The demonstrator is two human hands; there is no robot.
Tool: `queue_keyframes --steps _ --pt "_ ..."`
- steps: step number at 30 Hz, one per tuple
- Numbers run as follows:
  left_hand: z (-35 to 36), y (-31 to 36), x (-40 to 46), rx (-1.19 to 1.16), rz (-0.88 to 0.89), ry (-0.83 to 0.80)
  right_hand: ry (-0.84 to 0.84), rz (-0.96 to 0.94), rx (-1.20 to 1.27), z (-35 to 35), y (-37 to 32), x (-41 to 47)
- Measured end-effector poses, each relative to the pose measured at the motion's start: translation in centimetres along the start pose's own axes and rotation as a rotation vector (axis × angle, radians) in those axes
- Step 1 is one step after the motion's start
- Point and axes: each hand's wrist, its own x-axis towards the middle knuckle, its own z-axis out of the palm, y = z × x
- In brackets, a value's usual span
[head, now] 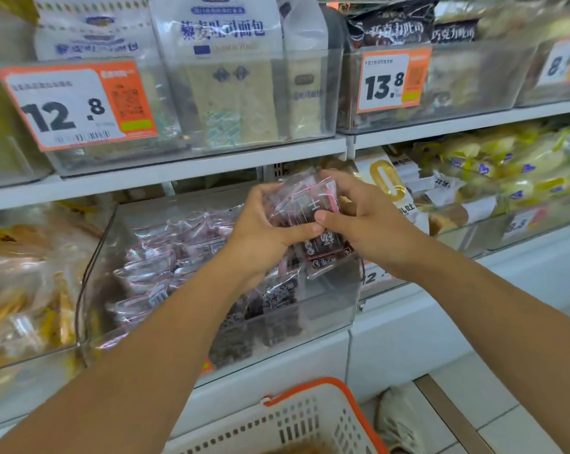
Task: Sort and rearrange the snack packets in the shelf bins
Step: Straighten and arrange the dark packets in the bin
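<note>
above clear bin (326, 299), dark snack packet (313, 221) gripped between left hand (264, 231) and right hand (365, 221).

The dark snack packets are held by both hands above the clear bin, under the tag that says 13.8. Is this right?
Not quite. In the head view the left hand and right hand hold the dark snack packets above the clear bin, but under the 12.8 tag.

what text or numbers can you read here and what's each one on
"12.8": orange price tag on the upper left bin.
"13.8": price tag on the next bin right.
"8." cut off: tag at the right edge.
"藜麦吐司面包": white bread bag.
"巧克力吐司": dark bag, blurred.
The packet held by the left hand and right hand: print unreadable.
Lower tags: blurred.
</note>
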Motion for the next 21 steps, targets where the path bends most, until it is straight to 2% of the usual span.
queue_keyframes --steps 3,6,9,11,13,17,21 --pt "-1.2 0.4 -0.6 0.095 -0.009 0.002 -0.009 -0.034 0.003 0.6 -0.5 0.1" --pt "-1.4 0.2 -1.2 0.052 -0.008 0.048 -0.039 -0.031 0.014 1.0 -0.5 0.5" --pt "-0.9 -0.1 -0.9 -0.051 -0.106 0.082 -0.025 0.065 0.055 0.9 0.2 1.2" --pt "-0.3 -0.4 -0.3 0.051 -0.149 0.062 -0.093 0.148 0.070 0.6 0.7 1.2" --pt "0.1 -0.8 0.2 0.233 -0.120 0.016 -0.173 0.143 -0.071 0.1 0.8 0.9" --pt "0.2 -1.4 0.4 0.669 -0.021 -0.123 -0.254 0.027 -0.569 0.2 -0.2 0.4" --pt "-0.4 -2.2 -0.6 0.971 -0.004 -0.275 -0.324 -0.044 -0.845 0.6 -0.9 0.2"
